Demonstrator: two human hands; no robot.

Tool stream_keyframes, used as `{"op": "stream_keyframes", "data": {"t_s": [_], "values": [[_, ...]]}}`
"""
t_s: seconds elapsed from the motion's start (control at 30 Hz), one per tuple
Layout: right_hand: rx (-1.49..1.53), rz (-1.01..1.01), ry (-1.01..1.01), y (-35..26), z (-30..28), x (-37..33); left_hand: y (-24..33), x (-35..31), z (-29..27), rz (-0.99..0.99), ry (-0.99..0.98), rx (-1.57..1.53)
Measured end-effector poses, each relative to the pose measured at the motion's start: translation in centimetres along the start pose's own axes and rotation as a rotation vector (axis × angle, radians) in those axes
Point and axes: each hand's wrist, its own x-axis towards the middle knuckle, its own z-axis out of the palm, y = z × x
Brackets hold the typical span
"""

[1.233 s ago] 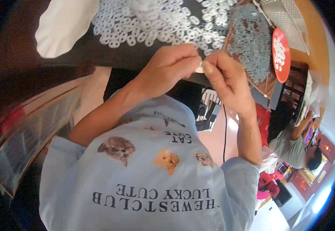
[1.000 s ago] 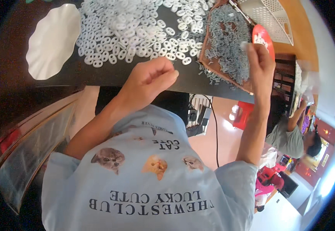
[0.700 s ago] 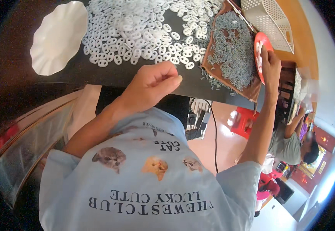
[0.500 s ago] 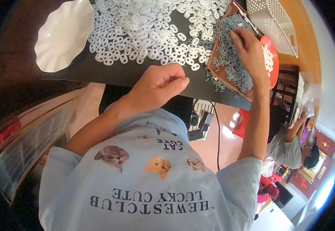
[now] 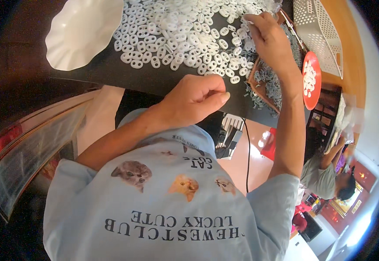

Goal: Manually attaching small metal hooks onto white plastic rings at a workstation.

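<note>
Reaching up over the dark surface [image 5: 163, 80], the right hand [image 5: 270, 37] sits w/ fingertips bunched together at the right edge of the heap of white oval rings [image 5: 185, 30], just above a brown tray [image 5: 259, 85] filled w/ small grey pieces [image 5: 272, 82]; it looks to pinch sth small, but can't tell what. The left hand [image 5: 193, 98] hovers lower, near the surface's front edge, curled into a loose fist w/ thumb pressed along the forefinger; whether it holds anything can't be told. The white rings lie spread across the upper middle of the surface, between a white scalloped plate [image 5: 82, 30] at the left and the tray at the right. A red round lid [image 5: 311, 78] w/ a few white pieces on it lies just right of the tray, and a white perforated basket [image 5: 318, 32] stands beyond it on a wooden top. Another person [image 5: 324, 178] sits at lower right, well apart.
</note>
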Motion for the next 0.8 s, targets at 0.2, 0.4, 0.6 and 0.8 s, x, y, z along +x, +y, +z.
{"op": "stream_keyframes", "data": {"t_s": [0.2, 0.4, 0.6, 0.8], "values": [[0.043, -0.081, -0.042, -0.7, 0.1, 0.3, -0.1, -0.1, 0.0, 0.020, 0.017, 0.001], [-0.135, -0.071, -0.098, -2.8, 1.1, 1.0, -0.2, -0.2, -0.1, 0.008, 0.038, -0.009], [-0.226, -0.078, -0.051, -2.6, 1.7, 1.1, 0.1, -0.2, -0.1, -0.002, 0.030, -0.027], [0.718, 0.247, -0.258, -4.5, -2.1, -1.5, 0.0, -0.4, -0.4, -0.034, 0.083, -0.191]]}}
